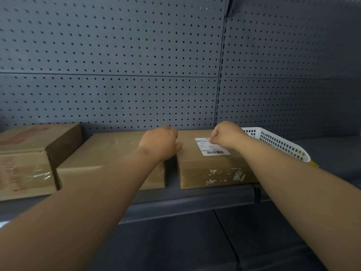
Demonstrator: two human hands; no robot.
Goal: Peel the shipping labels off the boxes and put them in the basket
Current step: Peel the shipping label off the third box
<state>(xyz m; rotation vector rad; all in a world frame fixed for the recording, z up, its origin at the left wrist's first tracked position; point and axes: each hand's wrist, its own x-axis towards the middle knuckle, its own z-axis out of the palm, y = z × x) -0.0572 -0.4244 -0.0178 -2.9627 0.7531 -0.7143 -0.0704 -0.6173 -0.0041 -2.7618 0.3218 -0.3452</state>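
Three brown cardboard boxes lie on a grey shelf. The right box (195, 163) carries a white shipping label (212, 148) with barcodes on its top. My right hand (226, 134) rests curled over the label's far right corner, fingertips pinched at its edge. My left hand (161, 141) presses on the left edge of that box, over the gap beside the middle box (109, 153). A white perforated basket (279, 142) stands just right of the labelled box, behind my right forearm.
A third box (29, 151) with red print and clear tape sits at the far left. A grey pegboard wall (117, 75) backs the shelf. The shelf's front edge (175, 208) runs below the boxes, with a lower shelf beneath. Torn label scraps mark the right box's front.
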